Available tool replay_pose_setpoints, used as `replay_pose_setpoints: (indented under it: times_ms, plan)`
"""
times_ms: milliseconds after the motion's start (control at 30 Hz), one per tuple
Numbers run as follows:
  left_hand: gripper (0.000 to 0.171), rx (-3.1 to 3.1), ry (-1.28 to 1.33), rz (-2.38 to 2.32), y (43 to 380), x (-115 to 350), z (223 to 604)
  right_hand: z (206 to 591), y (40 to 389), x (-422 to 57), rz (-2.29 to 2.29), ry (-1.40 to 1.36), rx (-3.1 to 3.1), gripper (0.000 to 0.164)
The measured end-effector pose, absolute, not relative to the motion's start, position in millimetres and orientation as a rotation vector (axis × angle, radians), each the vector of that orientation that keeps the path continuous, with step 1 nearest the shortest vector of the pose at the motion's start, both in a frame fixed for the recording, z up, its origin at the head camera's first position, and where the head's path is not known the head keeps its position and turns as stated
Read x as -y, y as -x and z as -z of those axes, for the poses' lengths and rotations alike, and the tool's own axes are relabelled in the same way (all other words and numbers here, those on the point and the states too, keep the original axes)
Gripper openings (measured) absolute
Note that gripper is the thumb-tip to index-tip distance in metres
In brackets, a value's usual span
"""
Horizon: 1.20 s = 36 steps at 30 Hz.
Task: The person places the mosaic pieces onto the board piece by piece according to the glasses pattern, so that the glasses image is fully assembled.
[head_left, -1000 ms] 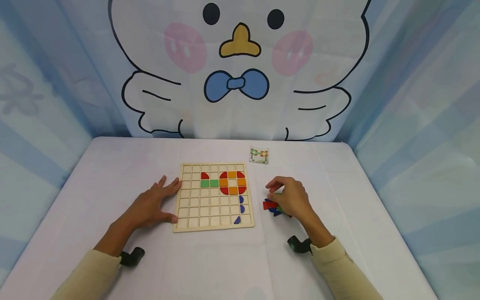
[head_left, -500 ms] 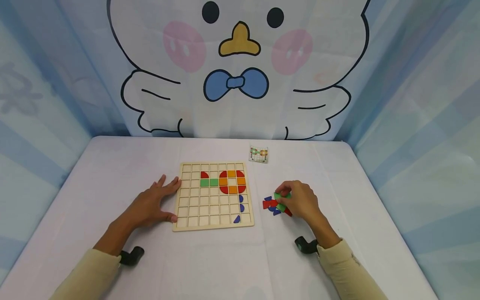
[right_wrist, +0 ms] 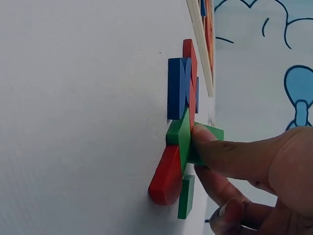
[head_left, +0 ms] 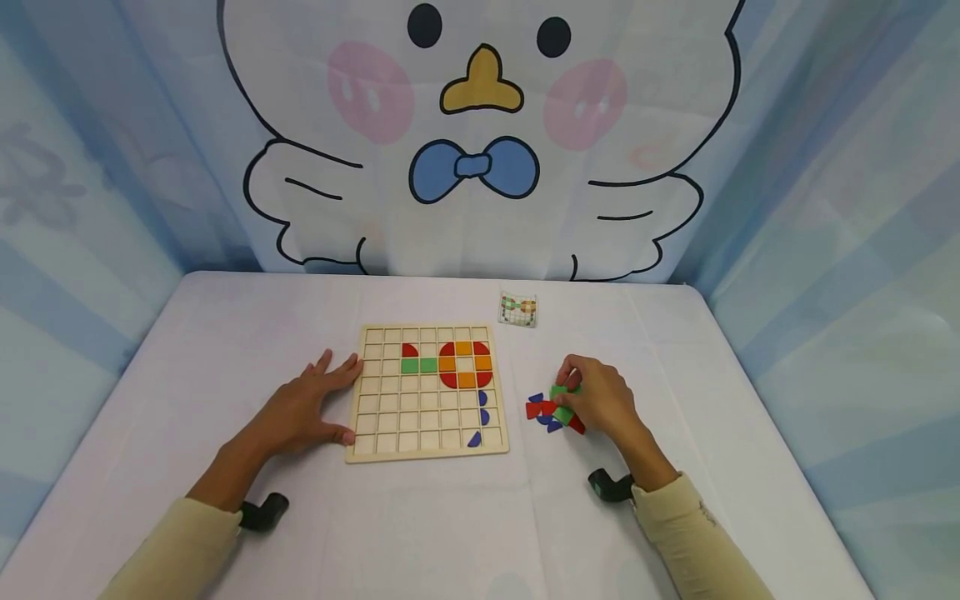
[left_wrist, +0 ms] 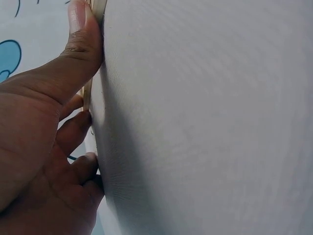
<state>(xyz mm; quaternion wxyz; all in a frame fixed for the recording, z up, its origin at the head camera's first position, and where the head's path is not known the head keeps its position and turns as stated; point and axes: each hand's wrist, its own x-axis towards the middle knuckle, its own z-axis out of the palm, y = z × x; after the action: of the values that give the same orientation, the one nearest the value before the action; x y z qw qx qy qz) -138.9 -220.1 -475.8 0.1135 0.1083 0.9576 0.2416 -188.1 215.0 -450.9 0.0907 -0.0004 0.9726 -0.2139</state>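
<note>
A wooden grid board lies on the table, with red, orange, green and blue tiles set in some of its cells. My left hand rests at the board's left edge, fingers spread, thumb and fingertips against the rim. In the left wrist view the thumb touches the board's edge. To the right of the board, my right hand is at a small pile of loose tiles. Its thumb and fingers pinch a green tile. Under and beside it lie another green tile, red tiles and blue tiles.
A small printed pattern card lies beyond the board's far right corner. White cloth covers the table. A curtain with a cartoon figure hangs behind the far edge, and pale blue curtains stand at both sides.
My right hand has shifted slightly right over the pile and its fingers have closed on a green tile. The left hand and the board have stayed in place.
</note>
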Motion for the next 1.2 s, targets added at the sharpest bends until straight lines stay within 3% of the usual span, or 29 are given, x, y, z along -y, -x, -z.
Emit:
replay_pose_setpoints:
  times_ms: [600, 1200]
  plan:
    - [0.122, -2.825, -0.325, -0.700, 139, 220, 476, 446, 188, -167, 0.966, 0.131, -2.961, 0.007]
    - [0.120, -2.826, -0.327, -0.702, 139, 219, 476, 440, 195, -104, 1.081, 0.366, -2.891, 0.010]
